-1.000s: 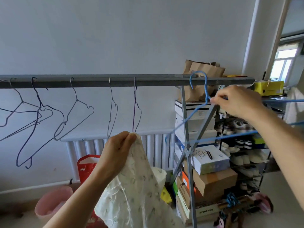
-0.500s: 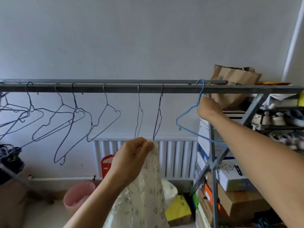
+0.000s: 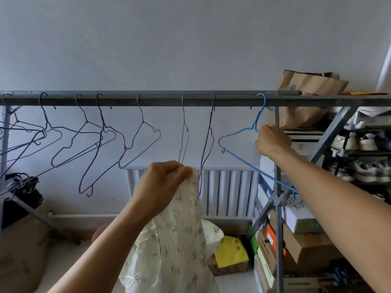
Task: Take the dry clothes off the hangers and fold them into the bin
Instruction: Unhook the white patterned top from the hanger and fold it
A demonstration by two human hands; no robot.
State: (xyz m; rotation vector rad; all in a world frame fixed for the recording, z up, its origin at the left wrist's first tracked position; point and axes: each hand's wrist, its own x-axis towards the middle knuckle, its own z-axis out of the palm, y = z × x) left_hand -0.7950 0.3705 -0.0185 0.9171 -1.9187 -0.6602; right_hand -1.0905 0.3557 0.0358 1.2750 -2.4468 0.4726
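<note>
My left hand (image 3: 163, 182) grips the top of a cream garment (image 3: 175, 240) with a faint green leaf print, which hangs down below the rail. My right hand (image 3: 271, 140) holds the neck of a blue wire hanger (image 3: 237, 157) whose hook sits over the grey metal rail (image 3: 148, 100). The blue hanger is bare. Several bare dark wire hangers (image 3: 139, 144) hang along the rail to the left. No bin can be picked out for certain.
A white radiator (image 3: 228, 191) stands against the wall behind the garment. Stacked shoe boxes (image 3: 300, 246) and a shoe rack with sneakers (image 3: 359, 157) fill the right. A brown paper bag (image 3: 306, 89) sits on top. A yellow box (image 3: 230, 252) lies on the floor.
My right hand has carried the blue hanger left and hooked it on the rail. The view has panned left. My left hand keeps holding the garment.
</note>
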